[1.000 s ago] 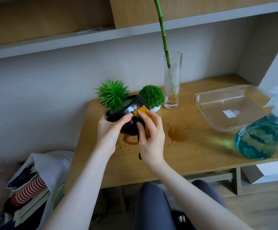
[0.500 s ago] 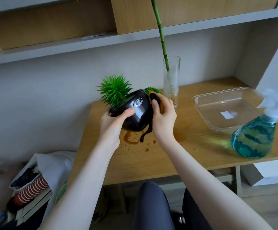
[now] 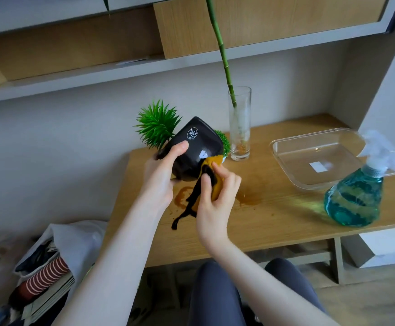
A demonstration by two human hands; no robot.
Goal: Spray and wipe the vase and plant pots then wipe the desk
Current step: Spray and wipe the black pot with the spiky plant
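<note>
My left hand (image 3: 160, 178) grips a glossy black plant pot (image 3: 197, 148) with a spiky green plant, lifted off the desk and tilted away from me. My right hand (image 3: 215, 198) presses a yellow cloth with a black strap (image 3: 215, 184) against the pot's lower right side. Behind the pot, a small round green plant in a white pot (image 3: 222, 143) is mostly hidden. A tall glass vase (image 3: 240, 128) with a bamboo stalk stands upright just to the right. Wet brown stains (image 3: 250, 197) mark the wooden desk (image 3: 274, 222).
A teal spray bottle (image 3: 356, 196) stands at the desk's right front. Behind it lies a clear plastic tray (image 3: 309, 156). A shelf runs overhead. Bags with books and a striped item (image 3: 43, 271) sit on the floor at the left. My knees are under the desk's front edge.
My left hand has tilted the black pot further, so its base faces me. My right hand with the cloth has slid from the pot's upper right side down to its lower right.
</note>
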